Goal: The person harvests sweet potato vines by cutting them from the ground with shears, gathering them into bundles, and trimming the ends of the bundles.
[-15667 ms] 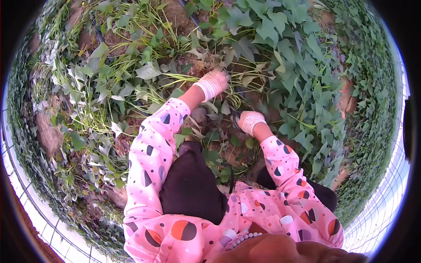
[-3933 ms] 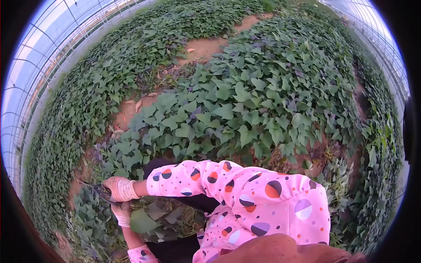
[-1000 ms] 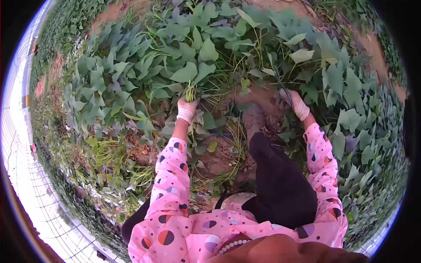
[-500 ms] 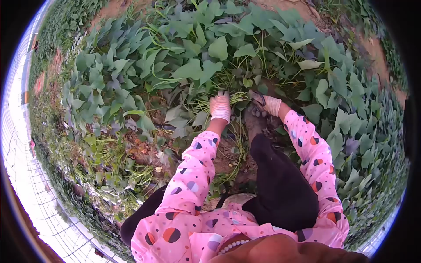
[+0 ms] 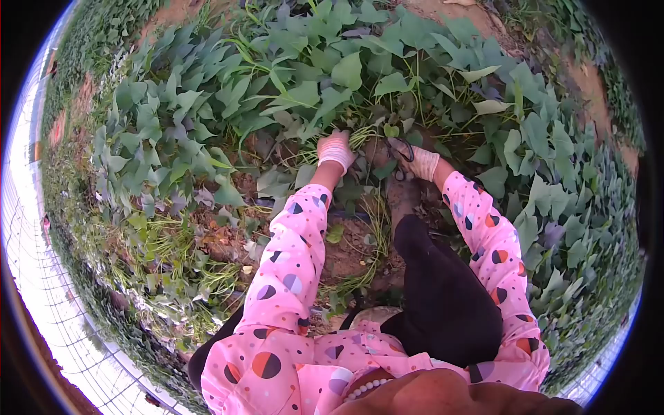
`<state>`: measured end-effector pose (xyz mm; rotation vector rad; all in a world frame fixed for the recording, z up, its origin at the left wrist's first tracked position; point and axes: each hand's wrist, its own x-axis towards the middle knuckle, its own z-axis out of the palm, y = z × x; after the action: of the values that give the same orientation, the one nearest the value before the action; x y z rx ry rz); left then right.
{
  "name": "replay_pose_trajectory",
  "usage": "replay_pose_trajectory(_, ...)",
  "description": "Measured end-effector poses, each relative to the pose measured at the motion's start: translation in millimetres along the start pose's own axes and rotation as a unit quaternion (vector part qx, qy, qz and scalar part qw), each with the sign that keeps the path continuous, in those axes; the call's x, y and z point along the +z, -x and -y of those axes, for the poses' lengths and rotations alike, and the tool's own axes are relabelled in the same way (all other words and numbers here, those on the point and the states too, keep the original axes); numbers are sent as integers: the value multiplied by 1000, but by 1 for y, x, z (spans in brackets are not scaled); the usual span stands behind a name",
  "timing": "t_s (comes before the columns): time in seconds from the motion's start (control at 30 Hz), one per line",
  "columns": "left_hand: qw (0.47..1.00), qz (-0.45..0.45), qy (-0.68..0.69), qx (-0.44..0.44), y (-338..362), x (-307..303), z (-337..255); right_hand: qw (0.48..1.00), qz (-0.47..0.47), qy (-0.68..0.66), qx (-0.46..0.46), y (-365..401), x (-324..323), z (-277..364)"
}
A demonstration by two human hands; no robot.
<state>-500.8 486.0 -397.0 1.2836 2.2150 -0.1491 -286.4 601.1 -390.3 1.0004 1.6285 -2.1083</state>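
Observation:
My left hand (image 5: 335,148), in a pale glove with a white ribbed cuff, is closed around a bunch of green vine stems (image 5: 364,135). The stem ends stick out on its right side, and broad green leaves (image 5: 301,97) spread above it. Close by on the right, my gloved right hand (image 5: 419,162) is closed on scissors (image 5: 408,148); a dark handle loop shows, while the blades are hidden or too small to make out. A dirty foot or shoe (image 5: 401,190) is just below the right hand.
Dense leafy vines surround both hands. Loose cut stems (image 5: 162,238) lie on the ground at the lower left. Bare brown soil (image 5: 349,252) shows between my legs, and a dark trousered knee (image 5: 422,242) rises below the right hand. White netting (image 5: 41,228) lines the far left.
My left hand has shifted slightly left and up with its bunch of stems, opening a gap to the right hand. The right hand has barely moved, its handle loop turning a little.

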Motion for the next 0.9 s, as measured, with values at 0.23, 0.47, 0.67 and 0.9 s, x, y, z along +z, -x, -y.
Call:
replay_pose_trajectory(0.23,992,56,109,-34,28,-12,-15,989,-52,-43,130,-32,-1,-1)
replay_pose_trajectory(0.47,990,45,127,-45,42,-14,-20,987,-102,55,114,-19,2,11)
replay_pose_trajectory(0.67,986,45,148,-54,63,5,-6,945,-70,271,-171,-26,-18,-25)
replay_pose_trajectory(0.9,696,-390,594,-102,177,-27,104,982,53,-183,2,12,4,7)
